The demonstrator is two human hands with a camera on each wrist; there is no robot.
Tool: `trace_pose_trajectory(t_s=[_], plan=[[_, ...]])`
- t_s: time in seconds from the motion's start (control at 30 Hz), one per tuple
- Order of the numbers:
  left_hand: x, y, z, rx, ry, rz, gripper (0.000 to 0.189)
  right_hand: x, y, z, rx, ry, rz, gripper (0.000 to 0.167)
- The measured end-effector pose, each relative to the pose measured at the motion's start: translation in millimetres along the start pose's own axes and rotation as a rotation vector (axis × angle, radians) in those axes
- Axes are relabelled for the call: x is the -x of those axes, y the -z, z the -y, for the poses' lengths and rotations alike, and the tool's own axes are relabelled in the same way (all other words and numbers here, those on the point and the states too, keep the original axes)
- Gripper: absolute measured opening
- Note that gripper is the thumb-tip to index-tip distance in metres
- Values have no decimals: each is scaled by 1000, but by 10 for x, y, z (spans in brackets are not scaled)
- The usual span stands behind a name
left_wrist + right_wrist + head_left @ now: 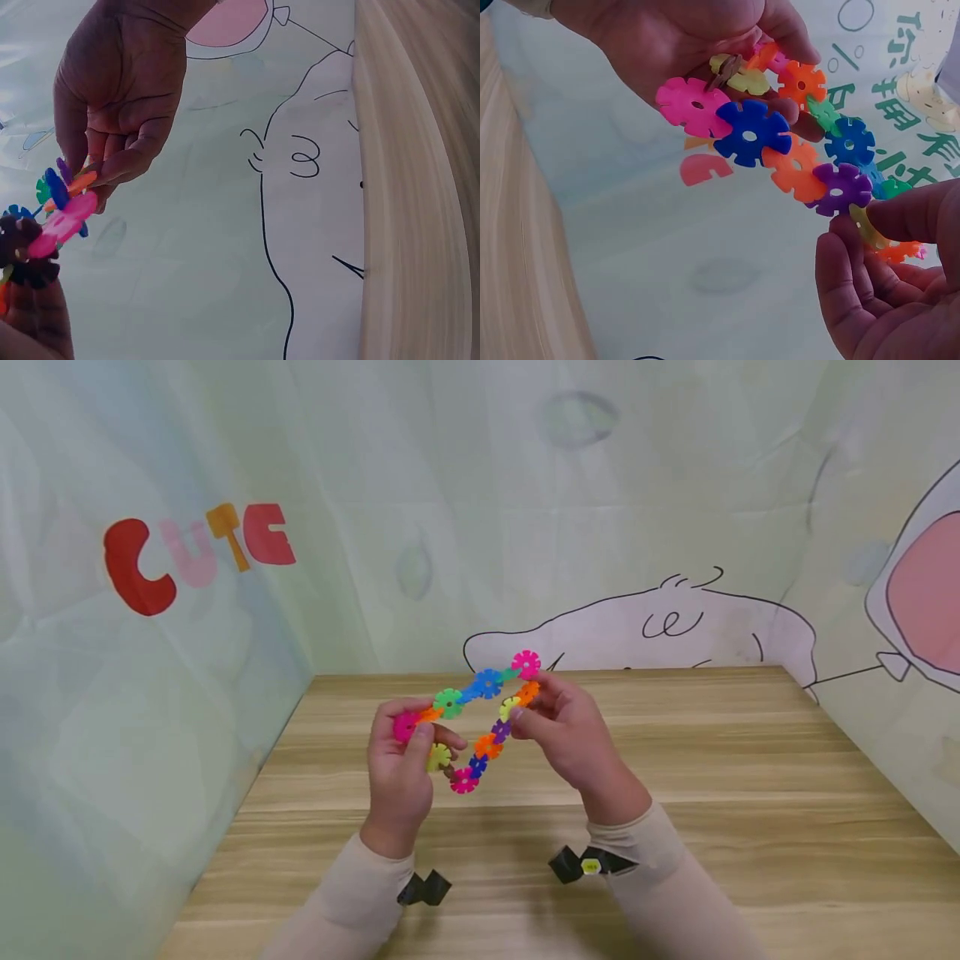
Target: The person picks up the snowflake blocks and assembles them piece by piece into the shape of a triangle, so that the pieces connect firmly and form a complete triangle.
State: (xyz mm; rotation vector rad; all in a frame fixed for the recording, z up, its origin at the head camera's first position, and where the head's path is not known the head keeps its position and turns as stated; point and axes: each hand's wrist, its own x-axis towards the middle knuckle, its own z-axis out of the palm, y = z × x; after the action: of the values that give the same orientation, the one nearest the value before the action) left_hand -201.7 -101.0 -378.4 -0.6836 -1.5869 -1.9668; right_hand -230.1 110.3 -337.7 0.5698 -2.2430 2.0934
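Both hands hold up a loop of slotted plastic snowflake discs [488, 683] in pink, orange, green, blue, purple, yellow and brown, joined by their slots. At its left end my left hand [400, 777] pinches a pink disc [406, 727] between thumb and fingers, with a yellow disc [438, 757] close under the thumb. My right hand [576, 739] pinches a yellow disc [868, 227] on the other side, beside a purple disc [841, 190]. A pink disc [464, 780] hangs lowest, next to a dark blue one [752, 133]. Fingers hide part of the loop.
Below the hands lies a wood-grain table [712, 760]. Behind and beside it hangs a pale printed cloth [420, 485] with a cartoon outline and coloured letters. Black wrist-camera mounts [425, 888] sit on both sleeves, near the table.
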Motion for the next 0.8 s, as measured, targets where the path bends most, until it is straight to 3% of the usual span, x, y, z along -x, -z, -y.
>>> trace_pose_trajectory(t_s=[0.33, 0.8], plan=[[14, 4, 28, -87, -10, 110, 29, 4, 73, 31, 10, 28, 8, 35], [23, 0, 42, -75, -32, 162, 33, 10, 91, 53, 33, 34, 29, 35]])
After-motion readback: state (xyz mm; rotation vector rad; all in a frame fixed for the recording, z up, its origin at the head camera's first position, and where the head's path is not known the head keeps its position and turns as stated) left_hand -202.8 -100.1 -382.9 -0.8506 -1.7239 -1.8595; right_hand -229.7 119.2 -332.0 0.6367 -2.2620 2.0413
